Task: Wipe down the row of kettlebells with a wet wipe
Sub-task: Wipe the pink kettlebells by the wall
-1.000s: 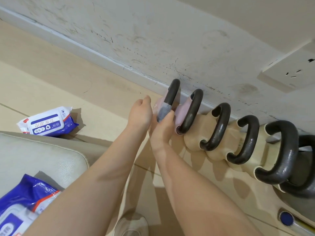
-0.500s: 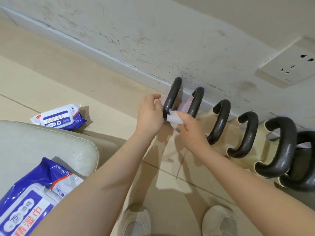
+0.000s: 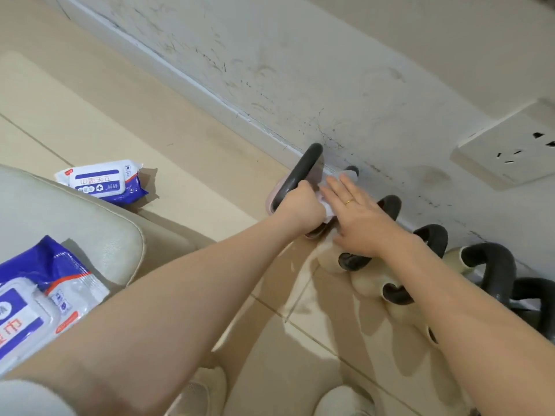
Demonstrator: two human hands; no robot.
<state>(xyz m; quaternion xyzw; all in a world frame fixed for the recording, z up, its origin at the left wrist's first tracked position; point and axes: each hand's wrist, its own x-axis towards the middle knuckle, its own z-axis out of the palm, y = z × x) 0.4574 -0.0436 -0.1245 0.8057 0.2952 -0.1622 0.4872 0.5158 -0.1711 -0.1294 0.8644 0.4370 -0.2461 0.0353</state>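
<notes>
Here the left hand point(image 3: 301, 202) is closed round the first handle point(image 3: 303, 166), apparently to steady that kettlebell at the wall end of the row, while the right hand point(image 3: 357, 219), fingers flat and nearly straight, presses the wipe point(image 3: 329, 210) onto the second one (handle mostly hidden), gripping nothing.

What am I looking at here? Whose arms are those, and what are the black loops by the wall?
A person wears a camera on their head, so you see their own arms from above. The black loops are handles of kettlebells, exercise weights lined up on the floor along the wall. The left hand grips the handle of the first, pink kettlebell. The right hand lies flat, pressing a white wet wipe onto the next one. One wipe pack lies on the floor; another sits on a pale cushion.
</notes>
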